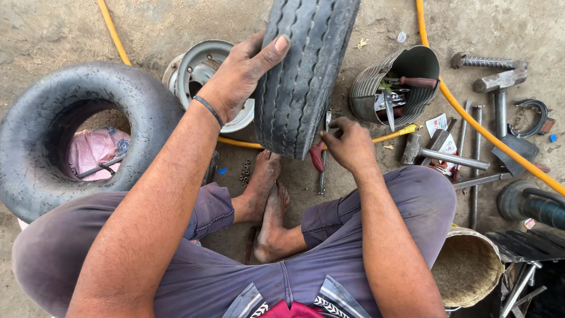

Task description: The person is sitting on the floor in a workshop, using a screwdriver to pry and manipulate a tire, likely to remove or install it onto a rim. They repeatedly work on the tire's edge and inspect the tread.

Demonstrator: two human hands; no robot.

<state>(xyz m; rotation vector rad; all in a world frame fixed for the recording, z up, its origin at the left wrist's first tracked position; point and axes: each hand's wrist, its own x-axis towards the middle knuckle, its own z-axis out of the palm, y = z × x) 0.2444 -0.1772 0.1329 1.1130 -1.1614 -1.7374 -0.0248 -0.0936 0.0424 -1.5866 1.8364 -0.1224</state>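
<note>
L hand (238,79) grips the tread of the upright tyre (303,70), fingers spread over its top edge; R hand (350,144) is clenched on red-handled pliers (316,158) at the tyre's lower rim. Tyre stands at 12 o'clock above the bare feet; inner tube (35,135) at 9, tool can (397,82) at 2, hammers (465,158) at 3.

The person wears loose, dusty grey-purple trousers (376,235), rolled into thick cuffs just above the ankles. Both forearms are bare, with no sleeves showing. A thin black band (208,110) circles the left wrist. Both feet (268,206) are bare and dusty. Below the trousers' waist, a shirt hem (294,303) shows grey, with a black-and-white patterned edge and a red patch.
</note>
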